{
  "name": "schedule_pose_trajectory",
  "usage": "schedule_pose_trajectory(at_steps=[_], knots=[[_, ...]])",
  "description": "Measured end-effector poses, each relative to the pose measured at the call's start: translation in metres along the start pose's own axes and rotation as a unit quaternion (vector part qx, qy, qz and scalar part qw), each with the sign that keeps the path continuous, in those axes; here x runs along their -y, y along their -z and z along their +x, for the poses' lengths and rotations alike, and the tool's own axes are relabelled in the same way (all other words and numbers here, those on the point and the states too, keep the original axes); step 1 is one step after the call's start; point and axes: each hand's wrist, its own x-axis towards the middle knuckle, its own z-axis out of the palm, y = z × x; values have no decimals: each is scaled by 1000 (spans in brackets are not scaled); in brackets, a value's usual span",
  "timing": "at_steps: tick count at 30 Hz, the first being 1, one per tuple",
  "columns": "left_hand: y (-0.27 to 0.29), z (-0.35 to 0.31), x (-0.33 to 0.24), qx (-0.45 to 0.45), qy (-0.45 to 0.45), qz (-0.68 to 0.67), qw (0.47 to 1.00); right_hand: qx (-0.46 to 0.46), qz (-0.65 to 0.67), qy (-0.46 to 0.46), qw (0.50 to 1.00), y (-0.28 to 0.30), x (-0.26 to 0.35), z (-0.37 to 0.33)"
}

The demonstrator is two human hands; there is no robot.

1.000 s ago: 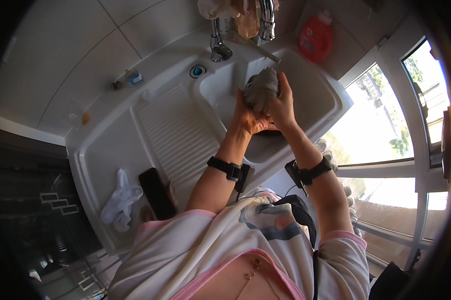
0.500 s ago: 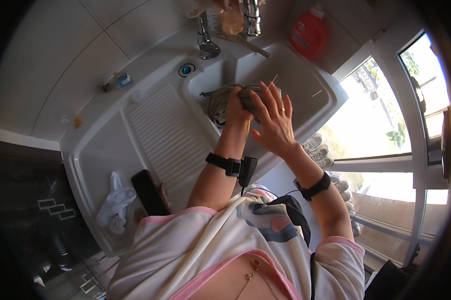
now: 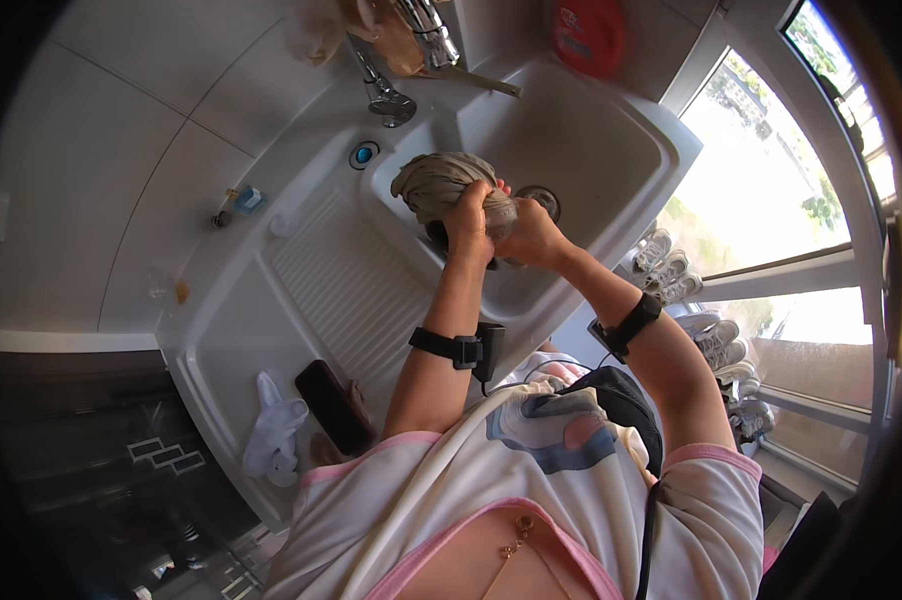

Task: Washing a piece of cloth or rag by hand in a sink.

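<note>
A bunched, grey-beige cloth (image 3: 439, 185) is gathered between my two hands above the basin of the white laundry sink (image 3: 611, 140). My left hand (image 3: 468, 222) is closed round it, with the thumb on top. My right hand (image 3: 533, 236) is closed on its gathered right end, close against the left hand. The bulk of the cloth bulges out to the left of my hands. Something dark shows beneath it, partly hidden. To the right of the cloth, the metal drain (image 3: 541, 200) is visible in the basin.
A chrome faucet (image 3: 389, 105) stands behind the basin, and a red bottle (image 3: 586, 40) at the back right. Left of the basin is a ribbed washboard (image 3: 336, 250). A black phone (image 3: 334, 405) and white cloth (image 3: 274, 435) lie nearer me. Several shoes (image 3: 661, 265) line the window side.
My right hand, spread open over the cloth before, has closed on its end. The cloth is lifted and bunched tighter, uncovering the drain. The view has shifted somewhat.
</note>
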Motion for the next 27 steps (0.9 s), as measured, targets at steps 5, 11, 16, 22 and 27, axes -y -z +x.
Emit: schedule_pose_trajectory(at_steps=[5,11,16,22,27], knots=[[10,9,2,41,-19,81,996,118,188,-98,970,-6,-13,1],[21,9,-2,83,-12,120,989,176,318,-183,913,-16,-17,-2],[24,5,1,116,-12,137,984,153,291,-143,934,-15,-19,-7],[26,2,3,113,-20,111,987,133,292,-142,937,-24,-18,-14],[25,-3,-1,130,-22,169,977,147,359,-152,909,-25,-14,-17]])
